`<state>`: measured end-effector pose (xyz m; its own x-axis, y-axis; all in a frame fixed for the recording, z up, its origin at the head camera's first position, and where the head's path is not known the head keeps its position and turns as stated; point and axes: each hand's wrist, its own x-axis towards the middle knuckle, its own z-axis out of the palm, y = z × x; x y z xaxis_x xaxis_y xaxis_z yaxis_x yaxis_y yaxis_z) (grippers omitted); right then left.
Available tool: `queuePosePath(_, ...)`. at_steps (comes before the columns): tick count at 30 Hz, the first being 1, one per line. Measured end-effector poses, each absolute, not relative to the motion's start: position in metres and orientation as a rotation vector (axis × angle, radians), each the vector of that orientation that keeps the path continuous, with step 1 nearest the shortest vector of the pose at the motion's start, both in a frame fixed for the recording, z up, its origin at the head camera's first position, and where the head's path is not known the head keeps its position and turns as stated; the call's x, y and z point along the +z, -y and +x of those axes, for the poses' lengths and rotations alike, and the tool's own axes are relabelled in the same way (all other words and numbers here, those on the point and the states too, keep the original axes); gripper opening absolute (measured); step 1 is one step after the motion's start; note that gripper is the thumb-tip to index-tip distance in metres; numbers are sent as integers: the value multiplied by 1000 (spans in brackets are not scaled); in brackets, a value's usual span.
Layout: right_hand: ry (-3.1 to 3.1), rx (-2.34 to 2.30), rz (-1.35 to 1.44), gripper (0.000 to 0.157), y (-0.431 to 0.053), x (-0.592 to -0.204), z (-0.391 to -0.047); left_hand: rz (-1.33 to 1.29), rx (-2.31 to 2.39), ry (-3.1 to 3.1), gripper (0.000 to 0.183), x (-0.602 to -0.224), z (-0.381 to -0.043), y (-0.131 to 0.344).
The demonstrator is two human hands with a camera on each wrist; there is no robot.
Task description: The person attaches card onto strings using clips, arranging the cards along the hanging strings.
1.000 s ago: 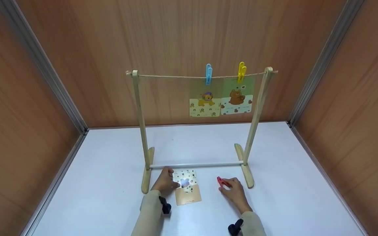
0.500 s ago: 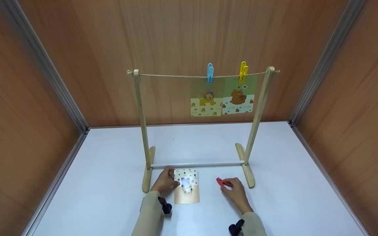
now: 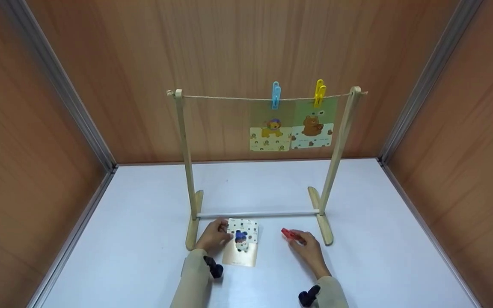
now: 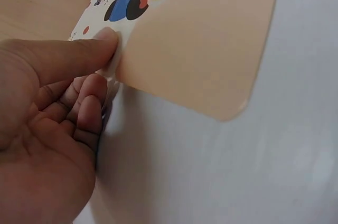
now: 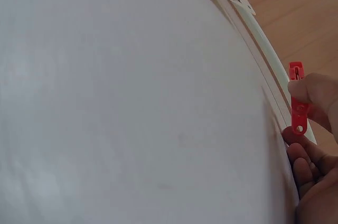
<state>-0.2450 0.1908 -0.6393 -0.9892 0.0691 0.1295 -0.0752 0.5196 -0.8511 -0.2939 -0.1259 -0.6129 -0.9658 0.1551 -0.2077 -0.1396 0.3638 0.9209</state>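
By its left edge, my left hand [image 3: 213,236] pinches a picture card [image 3: 241,248] with a white spotted half and a tan half bearing a cartoon animal. In the left wrist view the thumb lies on top of the card [image 4: 185,60], the other fingers curled beneath. To the right, my right hand [image 3: 308,252] holds a red clothespin [image 3: 288,233] between thumb and fingers; the right wrist view shows the clothespin [image 5: 298,100] upright against the thumb. Card and clothespin are apart.
Behind the hands stands a wooden rack [image 3: 186,158] with a string [image 3: 229,98] across its top. A blue clothespin [image 3: 276,95] holds a lion card [image 3: 271,139] there, and a yellow clothespin [image 3: 319,93] holds a bear card [image 3: 313,134]. Wooden walls [image 3: 37,149] enclose the white table [image 3: 114,256].
The card in my left hand has turned and tilted slightly, its lower end swinging left, and the glare has left its picture. The right hand with the red clothespin has barely moved.
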Motion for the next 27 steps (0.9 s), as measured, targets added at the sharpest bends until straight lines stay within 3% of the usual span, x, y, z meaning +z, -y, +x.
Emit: queuePosePath(27,2544,1737,-194,42,-192,-629,-247,-210,1847,-2242,31,-622,-294,131)
